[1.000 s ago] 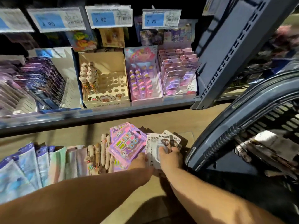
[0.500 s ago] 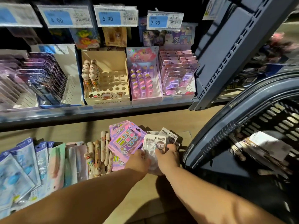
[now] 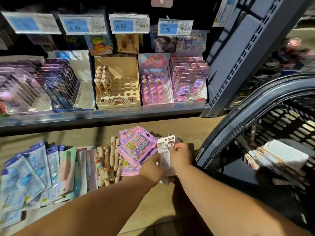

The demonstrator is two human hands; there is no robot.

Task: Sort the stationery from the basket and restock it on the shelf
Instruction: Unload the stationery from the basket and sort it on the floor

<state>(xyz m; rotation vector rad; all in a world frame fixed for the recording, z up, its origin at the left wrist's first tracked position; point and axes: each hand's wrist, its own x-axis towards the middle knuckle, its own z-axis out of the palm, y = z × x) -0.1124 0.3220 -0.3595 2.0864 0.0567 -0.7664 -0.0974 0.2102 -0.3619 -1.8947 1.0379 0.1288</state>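
Note:
On the wooden ledge below the shelf, both my hands hold a stack of white carded packs [image 3: 166, 147]. My right hand [image 3: 181, 156] grips the stack's right side with the thumb over the top card. My left hand [image 3: 152, 165] holds its lower left edge. Just left of them lies a pile of pink sticker packs [image 3: 137, 147], then cartoon multicolour pens [image 3: 109, 164] and blue and pastel packets [image 3: 34, 169]. The dark basket [image 3: 242, 126] stands tilted at right, with more packs [image 3: 279, 159] inside.
The shelf [image 3: 102, 116] above carries display boxes: purple card packs [image 3: 56, 82], a beige pen box [image 3: 119, 86] with many vacant holes, a pink eraser display [image 3: 156, 82] and pink clip cards [image 3: 189, 79]. Price tags [image 3: 129, 23] hang over them. A blue-grey upright [image 3: 238, 57] borders the right.
The white carded stack has been lifted a little off the ledge and squared between both hands. The view has dipped slightly, so the shelf sits lower in frame.

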